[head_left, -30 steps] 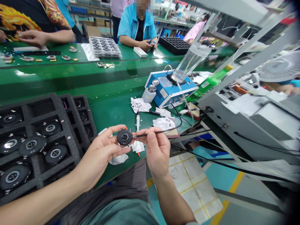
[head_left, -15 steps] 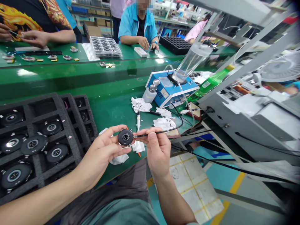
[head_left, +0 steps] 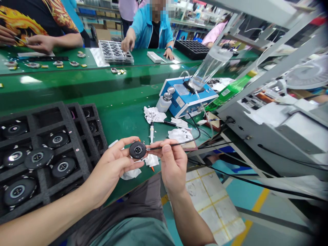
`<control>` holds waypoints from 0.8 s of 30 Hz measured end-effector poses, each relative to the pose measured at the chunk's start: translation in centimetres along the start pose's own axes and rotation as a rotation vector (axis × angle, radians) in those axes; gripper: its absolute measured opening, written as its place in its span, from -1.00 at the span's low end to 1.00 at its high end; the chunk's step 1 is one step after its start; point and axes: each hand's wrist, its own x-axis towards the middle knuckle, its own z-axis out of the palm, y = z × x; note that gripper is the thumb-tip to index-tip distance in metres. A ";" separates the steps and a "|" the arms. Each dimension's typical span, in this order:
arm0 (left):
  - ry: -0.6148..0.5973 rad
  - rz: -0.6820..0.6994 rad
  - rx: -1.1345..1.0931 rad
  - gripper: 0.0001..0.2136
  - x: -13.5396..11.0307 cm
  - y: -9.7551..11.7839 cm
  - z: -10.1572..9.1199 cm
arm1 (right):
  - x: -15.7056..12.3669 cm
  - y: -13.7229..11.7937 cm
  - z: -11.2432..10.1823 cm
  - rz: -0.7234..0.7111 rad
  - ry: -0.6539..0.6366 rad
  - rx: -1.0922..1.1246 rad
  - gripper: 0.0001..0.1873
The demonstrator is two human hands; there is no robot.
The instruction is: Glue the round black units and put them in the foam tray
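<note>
My left hand (head_left: 112,164) is closed on a round black smartwatch body (head_left: 137,150), pinching it by its edge with the sensor side facing me. My right hand (head_left: 174,164) grips a thin black pen-like tool (head_left: 164,146). The tool's tip meets the right edge of the watch body; whether it touches is too small to tell. A black foam tray (head_left: 47,147) at my left holds several similar watch bodies. Crumpled white tissue (head_left: 130,173) lies partly behind my left hand. Beyond my hands, a syringe (head_left: 151,131) rests on the green bench.
A blue machine (head_left: 176,102) carries a clear cylinder (head_left: 208,68); a pump bottle (head_left: 164,102) stands beside it. Dirty tissues (head_left: 154,114) lie nearby. A green bottle (head_left: 232,89) leans at the right, near a grey metal unit (head_left: 248,136). Two people work across the bench (head_left: 77,82).
My hands, the watch body and the tool hold almost the same place. Across the bench, the person in blue has reached one hand over to the clear compartment tray.
</note>
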 end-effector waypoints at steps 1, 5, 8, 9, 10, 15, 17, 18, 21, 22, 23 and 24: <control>0.001 0.000 -0.002 -0.53 0.0 0.0 0.0 | 0.0 0.0 0.0 0.001 0.002 -0.001 -0.86; 0.008 0.000 -0.009 -0.52 0.0 0.1 0.1 | 0.0 0.0 0.0 0.003 0.005 -0.002 -0.86; 0.012 -0.001 -0.011 -0.52 0.0 0.1 0.2 | 0.0 0.0 0.0 -0.001 0.002 0.002 -0.86; 0.013 -0.001 -0.010 -0.52 0.0 0.1 0.2 | 0.0 0.0 0.0 -0.003 0.001 0.004 -0.86; 0.014 -0.002 -0.010 -0.52 0.0 0.1 0.2 | 0.0 0.1 0.0 -0.005 -0.001 0.007 -0.87; 0.004 -0.006 0.000 -0.51 -0.1 0.0 0.1 | 0.0 0.1 0.0 -0.011 -0.008 0.014 -0.87; -0.003 -0.004 0.007 -0.52 -0.1 0.0 0.1 | 0.0 0.1 0.0 -0.008 -0.007 0.010 -0.87; -0.004 -0.003 0.010 -0.52 -0.1 0.0 0.1 | 0.0 0.1 0.0 -0.007 -0.006 0.009 -0.87; -0.003 -0.007 0.015 -0.53 -0.2 0.1 0.0 | 0.0 0.0 0.0 -0.006 -0.003 0.008 -0.87; -0.003 -0.007 0.015 -0.53 -0.2 0.1 0.0 | 0.0 0.0 0.0 -0.005 -0.002 0.008 -0.87; -0.005 -0.006 0.014 -0.53 -0.1 0.0 0.0 | 0.0 0.0 0.0 -0.005 -0.002 0.008 -0.87; -0.008 -0.004 0.013 -0.52 -0.1 0.0 0.0 | 0.0 0.0 0.0 -0.005 -0.002 0.008 -0.87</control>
